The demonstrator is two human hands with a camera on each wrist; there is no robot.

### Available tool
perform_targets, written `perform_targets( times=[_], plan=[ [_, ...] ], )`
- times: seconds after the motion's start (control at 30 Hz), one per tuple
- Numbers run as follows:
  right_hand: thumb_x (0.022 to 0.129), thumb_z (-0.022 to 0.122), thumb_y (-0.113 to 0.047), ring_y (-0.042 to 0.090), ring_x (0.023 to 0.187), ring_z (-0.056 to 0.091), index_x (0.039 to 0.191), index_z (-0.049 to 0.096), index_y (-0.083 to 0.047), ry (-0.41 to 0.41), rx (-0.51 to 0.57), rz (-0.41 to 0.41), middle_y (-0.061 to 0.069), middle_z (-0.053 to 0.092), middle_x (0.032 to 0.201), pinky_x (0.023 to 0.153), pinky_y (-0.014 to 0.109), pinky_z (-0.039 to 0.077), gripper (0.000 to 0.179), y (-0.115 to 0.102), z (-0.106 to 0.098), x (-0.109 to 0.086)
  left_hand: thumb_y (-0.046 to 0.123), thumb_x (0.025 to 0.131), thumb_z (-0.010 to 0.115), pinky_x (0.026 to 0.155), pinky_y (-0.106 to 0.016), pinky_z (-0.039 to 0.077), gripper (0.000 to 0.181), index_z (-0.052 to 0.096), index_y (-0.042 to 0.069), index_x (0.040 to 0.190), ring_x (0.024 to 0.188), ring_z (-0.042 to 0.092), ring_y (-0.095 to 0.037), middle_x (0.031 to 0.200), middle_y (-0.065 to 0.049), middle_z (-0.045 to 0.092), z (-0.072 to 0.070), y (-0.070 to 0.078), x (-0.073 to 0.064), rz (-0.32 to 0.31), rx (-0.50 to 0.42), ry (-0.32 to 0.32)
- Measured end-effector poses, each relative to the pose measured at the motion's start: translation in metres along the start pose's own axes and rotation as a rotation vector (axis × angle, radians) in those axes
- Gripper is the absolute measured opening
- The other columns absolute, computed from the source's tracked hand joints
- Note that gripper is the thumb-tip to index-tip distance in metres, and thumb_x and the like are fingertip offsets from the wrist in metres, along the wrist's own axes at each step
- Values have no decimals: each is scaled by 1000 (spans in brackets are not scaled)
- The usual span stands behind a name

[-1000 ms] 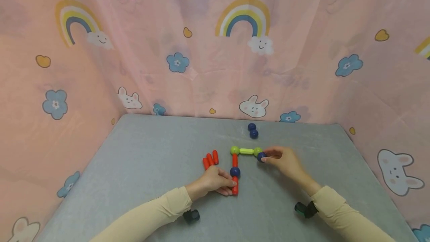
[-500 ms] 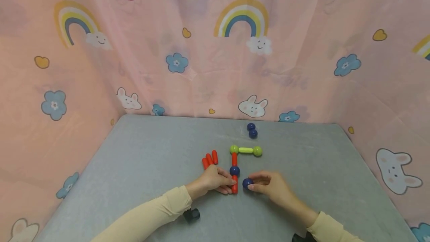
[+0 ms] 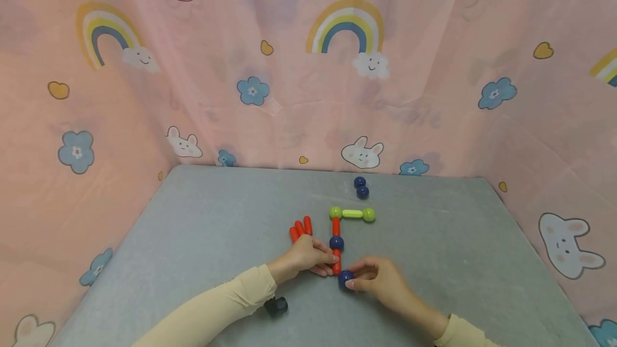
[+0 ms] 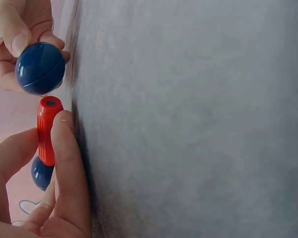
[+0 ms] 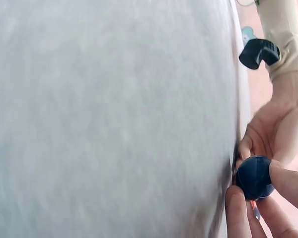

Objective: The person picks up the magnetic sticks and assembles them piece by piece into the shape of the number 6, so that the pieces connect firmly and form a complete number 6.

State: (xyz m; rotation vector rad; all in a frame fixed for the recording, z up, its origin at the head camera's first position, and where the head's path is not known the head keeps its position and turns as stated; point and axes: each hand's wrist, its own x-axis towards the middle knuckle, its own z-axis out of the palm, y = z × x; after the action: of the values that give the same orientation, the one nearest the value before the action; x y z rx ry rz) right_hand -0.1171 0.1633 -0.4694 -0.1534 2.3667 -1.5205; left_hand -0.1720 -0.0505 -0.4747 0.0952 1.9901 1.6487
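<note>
My left hand [image 3: 306,255] pinches the near red rod [image 4: 46,131] between thumb and fingers. That rod meets a blue ball [image 3: 336,242], from which another red rod [image 3: 336,226] runs back to a green ball [image 3: 336,212]. A green rod [image 3: 352,213] joins it to a second green ball [image 3: 368,215] on the right. My right hand [image 3: 383,283] pinches a loose blue ball [image 3: 345,279] close to the near end of the held rod. In the left wrist view, this ball sits right by the rod's tip, which has a dark round centre.
Several loose red rods [image 3: 300,227] lie beside the left hand, partly covered by it. Two blue balls [image 3: 361,188] rest together near the back of the grey table [image 3: 217,213]. A pink patterned curtain [image 3: 289,117] surrounds the table at the back and sides.
My right hand has brought its blue ball from beside the right green ball toward the person, to the near end of the red rod. The left hand has kept its hold on the rod.
</note>
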Motion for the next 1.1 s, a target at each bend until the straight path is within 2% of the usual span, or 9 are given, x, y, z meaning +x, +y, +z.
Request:
perform_targets(
  times=[0.17, 0.6, 1.1],
  plan=[
    [76, 86, -24, 12, 80, 72, 102, 73, -4, -14, 5, 1, 8, 76, 95, 68, 23, 56, 35, 1, 8, -1, 9, 84, 78, 59, -28, 61, 13, 75, -1, 92, 58, 69, -11, 76, -13, 75, 0, 0, 1, 1, -3, 4],
    [75, 87, -24, 12, 76, 71, 96, 72, -3, 11, 0, -41, 8, 76, 90, 64, 22, 56, 34, -2, 18, 0, 9, 84, 77, 60, -28, 61, 14, 75, -1, 94, 58, 69, -10, 79, -15, 76, 0, 0, 0, 0, 4, 11],
    [74, 87, -18, 10, 72, 69, 93, 71, -2, 56, -7, -6, 6, 75, 87, 61, 22, 54, 30, -6, 22, 3, 9, 85, 76, 59, -28, 61, 15, 75, -2, 95, 59, 69, -9, 80, -16, 76, 0, 0, 0, 13, 25, 12]
  ],
)
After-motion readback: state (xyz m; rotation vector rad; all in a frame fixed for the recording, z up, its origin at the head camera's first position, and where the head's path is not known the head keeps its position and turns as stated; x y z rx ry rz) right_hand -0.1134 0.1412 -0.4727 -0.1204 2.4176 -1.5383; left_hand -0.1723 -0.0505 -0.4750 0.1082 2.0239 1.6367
